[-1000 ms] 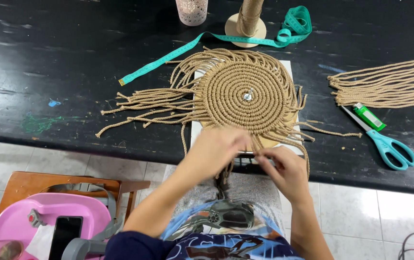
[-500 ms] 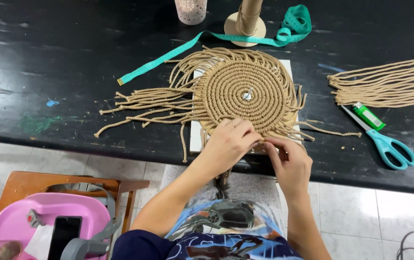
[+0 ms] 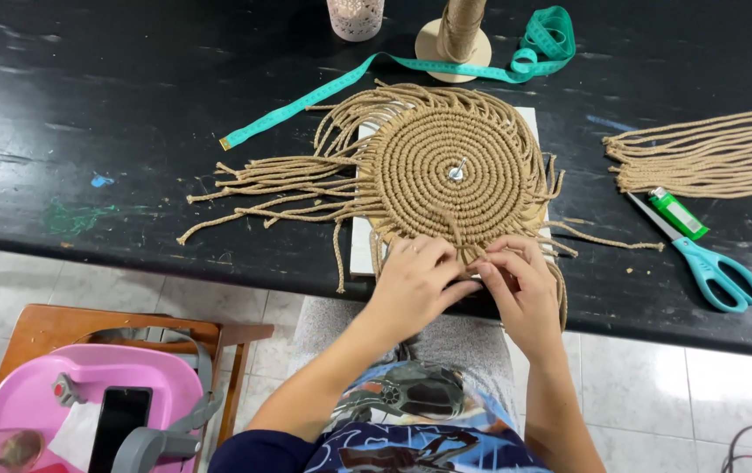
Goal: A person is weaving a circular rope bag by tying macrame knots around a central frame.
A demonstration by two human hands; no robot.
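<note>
I see the left hand (image 3: 415,280) and right hand (image 3: 520,285) pinching cords, fingers closed, at the near edge of the round rope mat (image 3: 455,171) on the counter (image 3: 87,105), probably tying; the knot itself is hidden.

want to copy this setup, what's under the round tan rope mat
A flat white board lies under the round tan knotted rope mat, its edges showing at the left and upper right, on the black table. Its middle is covered by the mat, its near edge by both hands.
</note>
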